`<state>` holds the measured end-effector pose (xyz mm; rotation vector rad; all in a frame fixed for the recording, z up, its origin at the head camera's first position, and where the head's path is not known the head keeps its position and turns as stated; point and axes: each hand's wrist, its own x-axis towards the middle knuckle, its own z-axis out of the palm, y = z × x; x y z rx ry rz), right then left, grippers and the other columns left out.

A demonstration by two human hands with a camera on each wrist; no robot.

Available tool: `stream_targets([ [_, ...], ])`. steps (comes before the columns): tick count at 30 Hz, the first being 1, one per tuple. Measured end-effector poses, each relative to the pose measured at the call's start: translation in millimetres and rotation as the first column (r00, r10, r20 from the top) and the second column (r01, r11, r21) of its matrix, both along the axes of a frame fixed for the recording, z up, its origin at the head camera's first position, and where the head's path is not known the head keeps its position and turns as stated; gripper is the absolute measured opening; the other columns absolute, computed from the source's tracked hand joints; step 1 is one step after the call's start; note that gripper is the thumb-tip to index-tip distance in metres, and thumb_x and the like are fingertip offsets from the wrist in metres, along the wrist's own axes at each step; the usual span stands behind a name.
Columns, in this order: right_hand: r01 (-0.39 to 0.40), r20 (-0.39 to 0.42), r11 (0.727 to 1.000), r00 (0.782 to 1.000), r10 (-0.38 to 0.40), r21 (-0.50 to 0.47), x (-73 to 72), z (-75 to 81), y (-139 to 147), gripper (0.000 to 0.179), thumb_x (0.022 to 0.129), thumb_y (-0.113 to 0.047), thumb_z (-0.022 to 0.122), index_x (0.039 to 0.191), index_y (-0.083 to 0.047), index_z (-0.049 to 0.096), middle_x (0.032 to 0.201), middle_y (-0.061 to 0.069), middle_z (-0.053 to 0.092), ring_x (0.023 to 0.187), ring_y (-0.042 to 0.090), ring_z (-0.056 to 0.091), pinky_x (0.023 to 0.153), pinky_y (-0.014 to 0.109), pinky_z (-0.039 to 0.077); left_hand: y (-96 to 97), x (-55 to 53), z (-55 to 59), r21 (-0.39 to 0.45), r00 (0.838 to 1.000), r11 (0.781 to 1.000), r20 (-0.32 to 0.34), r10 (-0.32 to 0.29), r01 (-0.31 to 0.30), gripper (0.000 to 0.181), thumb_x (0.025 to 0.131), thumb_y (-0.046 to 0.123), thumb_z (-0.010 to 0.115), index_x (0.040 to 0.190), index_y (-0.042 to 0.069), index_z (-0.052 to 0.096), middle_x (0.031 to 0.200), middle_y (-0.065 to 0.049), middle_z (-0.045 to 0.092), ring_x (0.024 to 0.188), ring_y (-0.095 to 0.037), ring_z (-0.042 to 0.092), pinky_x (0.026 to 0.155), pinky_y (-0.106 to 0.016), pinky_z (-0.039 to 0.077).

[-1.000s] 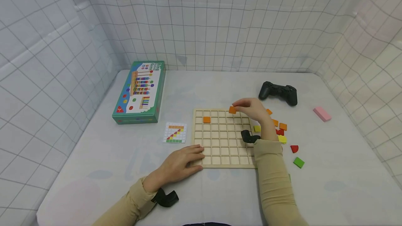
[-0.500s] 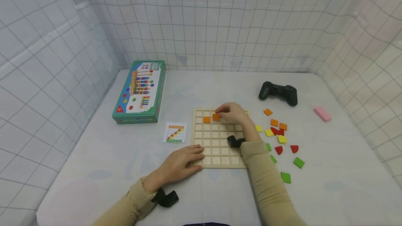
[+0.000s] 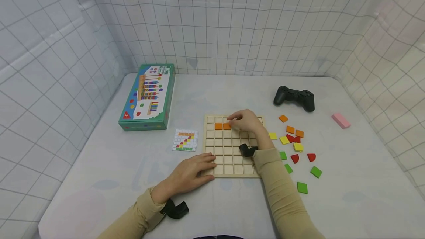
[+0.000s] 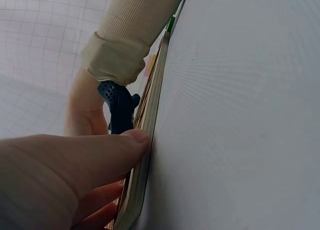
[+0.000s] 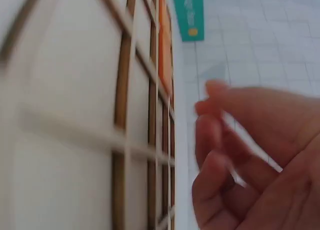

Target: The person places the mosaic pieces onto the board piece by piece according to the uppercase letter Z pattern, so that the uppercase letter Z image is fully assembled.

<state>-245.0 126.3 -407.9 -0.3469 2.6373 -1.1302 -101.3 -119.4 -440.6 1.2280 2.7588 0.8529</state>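
Note:
A wooden grid board [image 3: 235, 175] lies flat on the table in the head view. Two orange square tiles [image 3: 218, 126] sit side by side in its second row from the far edge. Just right of the second tile [image 3: 226, 126] hovers my right hand [image 3: 247, 121], fingers loosely bent. In the right wrist view its fingertips [image 5: 210, 106] are apart from the orange tiles [image 5: 164, 48] and hold nothing. My left hand [image 3: 189, 172] rests on the board's near left corner, fingers extended; its thumb [image 4: 134, 140] touches the board's edge in the left wrist view.
Left of the board lies a pattern card [image 3: 185, 140], with a green game box [image 3: 146, 99] behind it. Loose orange, yellow, red and green tiles [image 3: 302, 187] are scattered to the right. A black game controller [image 3: 293, 98] and a pink block [image 3: 340, 120] lie farther back.
My right hand has moved left over the board with an orange tile, set it into the cell beside the first one and released it. The left hand has stayed still.

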Motion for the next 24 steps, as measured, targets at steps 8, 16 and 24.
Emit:
stream_targets([
  [8, 0.041, -0.06, 0.987, 0.997, -0.051, -0.159, 1.0, 13.0, 35.7, 0.033, 0.091, -0.023, 0.063, 0.121, -0.01, 0.064, 0.116, 0.01, 0.063, 0.102, 0.026, 0.058, 0.086, 0.043, 0.049, -0.1, 0.6, -0.1, 0.01, 1.0, 1.0, 0.0, -0.004, 0.004, 0.039, 0.089, 0.03, 0.065, 0.12, 0.007, 0.065, 0.134, -0.008, 0.053, 0.129, -0.023, 0.042, 0.106, -0.038, 0.037],
  [16, 0.164, -0.101, 0.956, 0.976, -0.193, -0.244, 5.8, 21.1, 75.3, 0.041, 0.09, -0.03, 0.064, 0.125, -0.008, 0.061, 0.12, 0.013, 0.061, 0.107, 0.029, 0.055, 0.093, 0.047, 0.043, -0.2, 0.8, 0.1, 0.006, 1.0, 1.0, -0.006, -0.006, 0.006, 0.039, 0.089, 0.03, 0.065, 0.12, 0.007, 0.065, 0.134, -0.008, 0.053, 0.129, -0.023, 0.042, 0.105, -0.038, 0.038],
  [24, 0.33, -0.043, 0.891, 0.932, -0.361, -0.312, 9.9, 15.2, 101.9, 0.045, 0.09, -0.034, 0.064, 0.127, -0.01, 0.059, 0.116, 0.007, 0.061, 0.106, 0.02, 0.054, 0.092, 0.039, 0.044, -0.3, 0.4, -0.9, 0.014, 1.0, 1.0, -0.013, -0.006, 0.006, 0.038, 0.089, 0.029, 0.066, 0.12, 0.007, 0.065, 0.133, -0.008, 0.054, 0.129, -0.023, 0.043, 0.105, -0.037, 0.038],
])
